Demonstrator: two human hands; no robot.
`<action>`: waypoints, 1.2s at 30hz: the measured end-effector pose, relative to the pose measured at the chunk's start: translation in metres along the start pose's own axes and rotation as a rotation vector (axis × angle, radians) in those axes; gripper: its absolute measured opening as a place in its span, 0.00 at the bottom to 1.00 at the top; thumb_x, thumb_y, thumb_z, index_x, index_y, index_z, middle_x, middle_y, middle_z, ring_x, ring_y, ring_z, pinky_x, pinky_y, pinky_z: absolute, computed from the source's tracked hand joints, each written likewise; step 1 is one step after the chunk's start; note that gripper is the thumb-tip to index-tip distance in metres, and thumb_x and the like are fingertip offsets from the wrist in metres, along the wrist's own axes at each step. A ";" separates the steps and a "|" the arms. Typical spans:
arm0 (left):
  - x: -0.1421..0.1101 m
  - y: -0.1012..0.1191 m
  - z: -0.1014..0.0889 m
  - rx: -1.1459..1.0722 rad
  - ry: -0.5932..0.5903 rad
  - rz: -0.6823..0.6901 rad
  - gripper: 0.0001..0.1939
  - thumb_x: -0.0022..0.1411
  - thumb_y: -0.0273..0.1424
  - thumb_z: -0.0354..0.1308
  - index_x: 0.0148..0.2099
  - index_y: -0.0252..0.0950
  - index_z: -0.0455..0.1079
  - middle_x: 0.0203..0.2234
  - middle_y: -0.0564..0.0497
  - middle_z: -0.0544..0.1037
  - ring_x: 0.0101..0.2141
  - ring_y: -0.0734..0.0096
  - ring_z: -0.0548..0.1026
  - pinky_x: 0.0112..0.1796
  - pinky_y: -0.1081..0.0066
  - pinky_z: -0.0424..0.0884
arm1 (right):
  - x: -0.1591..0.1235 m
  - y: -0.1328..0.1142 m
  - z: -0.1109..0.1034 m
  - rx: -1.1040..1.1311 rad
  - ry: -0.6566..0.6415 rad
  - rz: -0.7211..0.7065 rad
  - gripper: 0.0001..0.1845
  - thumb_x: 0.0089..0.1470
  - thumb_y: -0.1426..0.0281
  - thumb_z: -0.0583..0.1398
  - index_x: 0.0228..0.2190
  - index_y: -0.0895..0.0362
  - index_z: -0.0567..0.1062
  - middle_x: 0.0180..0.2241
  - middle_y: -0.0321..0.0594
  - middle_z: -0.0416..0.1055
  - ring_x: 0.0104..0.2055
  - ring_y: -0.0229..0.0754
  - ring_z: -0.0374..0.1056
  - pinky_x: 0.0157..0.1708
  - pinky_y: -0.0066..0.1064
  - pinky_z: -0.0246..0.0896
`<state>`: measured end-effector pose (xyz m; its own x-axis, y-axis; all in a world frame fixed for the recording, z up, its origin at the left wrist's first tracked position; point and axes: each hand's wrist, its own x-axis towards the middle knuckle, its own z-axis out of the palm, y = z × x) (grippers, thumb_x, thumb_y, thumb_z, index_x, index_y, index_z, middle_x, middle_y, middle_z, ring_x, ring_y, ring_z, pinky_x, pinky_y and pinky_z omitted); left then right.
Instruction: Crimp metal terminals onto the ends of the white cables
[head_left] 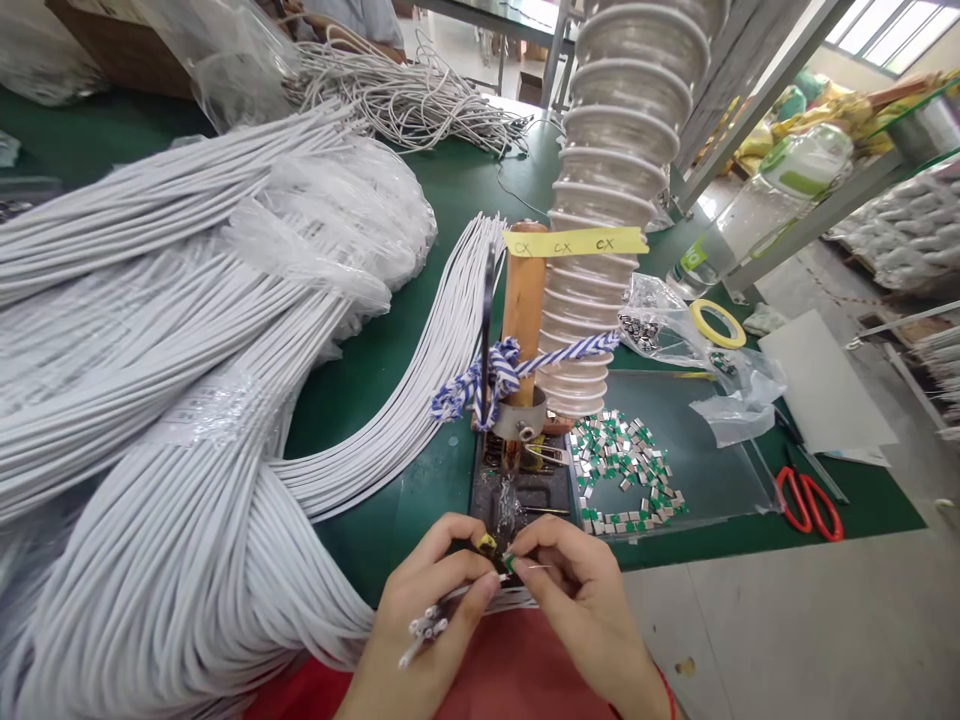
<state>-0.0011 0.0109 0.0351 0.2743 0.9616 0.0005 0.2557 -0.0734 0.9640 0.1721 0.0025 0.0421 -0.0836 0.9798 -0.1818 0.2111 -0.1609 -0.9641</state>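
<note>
My left hand (420, 610) is closed around several white cables (429, 626), whose cut ends stick out between the fingers. Its thumb and index finger pinch one cable end above my lap. A small yellow piece (487, 544) shows at a fingertip. My right hand (581, 595) pinches a small green-and-metal connector (510, 563) close to that cable end; whether they touch I cannot tell. Just beyond both hands stands a soldering iron (523, 300) with a wooden handle, tip down in a holder over a dark tray (551, 497). Blue-and-white cord (495, 380) is tied around it.
A ribbed extraction hose (622, 130) hangs behind the iron. Loose connectors (626, 470) lie on a sheet at right, near red-handled scissors (810, 502) and a yellow tape roll (718, 324). Large white cable bundles (187, 430) cover the left side. Another person (360, 22) is across the table.
</note>
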 end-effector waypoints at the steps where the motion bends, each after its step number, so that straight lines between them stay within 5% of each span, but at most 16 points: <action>1: -0.001 -0.001 0.001 0.000 -0.004 -0.002 0.12 0.67 0.28 0.55 0.30 0.38 0.75 0.34 0.52 0.72 0.31 0.72 0.74 0.32 0.78 0.68 | 0.000 0.000 0.000 0.015 -0.006 -0.003 0.06 0.56 0.75 0.59 0.35 0.55 0.76 0.24 0.30 0.62 0.21 0.34 0.50 0.22 0.27 0.47; 6: 0.001 -0.003 0.002 0.021 -0.001 0.011 0.14 0.67 0.27 0.55 0.26 0.37 0.70 0.32 0.53 0.72 0.29 0.73 0.73 0.32 0.78 0.67 | 0.001 0.000 -0.002 -0.023 -0.078 -0.123 0.09 0.58 0.76 0.59 0.38 0.54 0.77 0.33 0.35 0.68 0.24 0.34 0.54 0.23 0.26 0.51; 19: 0.000 -0.007 -0.003 0.013 -0.055 0.016 0.09 0.64 0.27 0.59 0.34 0.41 0.80 0.37 0.49 0.78 0.37 0.66 0.78 0.39 0.76 0.73 | 0.004 -0.003 -0.005 -0.042 -0.115 -0.122 0.10 0.57 0.79 0.58 0.36 0.54 0.77 0.29 0.33 0.64 0.25 0.36 0.54 0.24 0.27 0.50; 25: 0.003 0.005 -0.003 -0.011 -0.013 0.077 0.11 0.64 0.23 0.57 0.31 0.38 0.77 0.31 0.51 0.80 0.31 0.71 0.79 0.34 0.79 0.73 | 0.003 -0.005 -0.005 0.012 -0.116 -0.105 0.08 0.57 0.78 0.60 0.34 0.54 0.76 0.29 0.31 0.62 0.23 0.34 0.50 0.23 0.27 0.47; 30: 0.011 0.011 -0.002 0.004 0.052 0.071 0.12 0.61 0.21 0.56 0.26 0.37 0.71 0.26 0.53 0.79 0.26 0.74 0.77 0.30 0.81 0.70 | 0.000 -0.003 -0.003 0.121 -0.033 -0.069 0.10 0.57 0.75 0.61 0.41 0.52 0.72 0.32 0.31 0.60 0.23 0.33 0.50 0.22 0.26 0.48; 36: 0.012 0.008 -0.001 0.009 0.081 0.035 0.12 0.62 0.23 0.56 0.25 0.37 0.71 0.26 0.52 0.79 0.25 0.72 0.76 0.28 0.78 0.69 | 0.001 0.000 0.006 -0.011 0.063 -0.173 0.08 0.60 0.77 0.55 0.30 0.54 0.67 0.29 0.32 0.60 0.27 0.37 0.57 0.26 0.26 0.53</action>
<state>0.0039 0.0221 0.0433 0.2079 0.9765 0.0562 0.2558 -0.1097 0.9605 0.1662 0.0023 0.0409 -0.0580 0.9983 -0.0007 0.2097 0.0115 -0.9777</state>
